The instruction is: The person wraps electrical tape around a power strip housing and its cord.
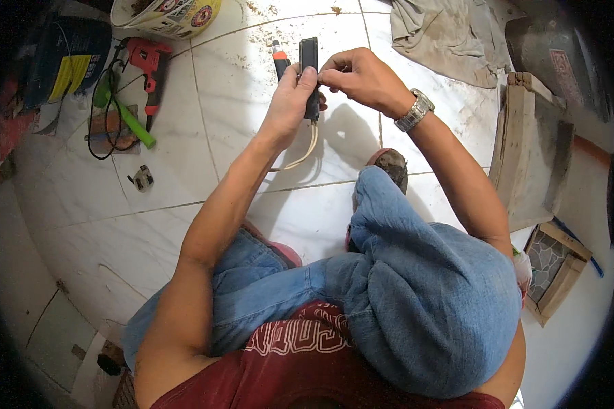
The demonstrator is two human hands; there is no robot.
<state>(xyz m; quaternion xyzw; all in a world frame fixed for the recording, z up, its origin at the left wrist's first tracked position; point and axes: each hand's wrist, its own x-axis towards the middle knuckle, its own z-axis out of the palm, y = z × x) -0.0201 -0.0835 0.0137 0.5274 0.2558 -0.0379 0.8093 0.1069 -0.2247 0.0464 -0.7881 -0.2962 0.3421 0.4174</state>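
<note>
My left hand (288,102) is closed around a long, narrow black case (309,53), thumb lying along its side. From the case's lower end a cream cable (313,142) curves down toward my left forearm. Just left of the case, an orange and black hand tool (280,60) with a metal tip pokes up behind my left fingers; whether the hand grips it too is unclear. My right hand (363,78), with a metal watch on the wrist, pinches thumb and forefinger together at the case's right edge. Whatever sits between those fingertips is too small to make out.
On the left lie a red power drill (147,68) with a black cord, a green-handled tool (133,123) and a small socket-like part (142,178). A bucket (167,17) stands at the far side. A rumpled cloth (443,41) and a wooden frame (525,150) are on the right.
</note>
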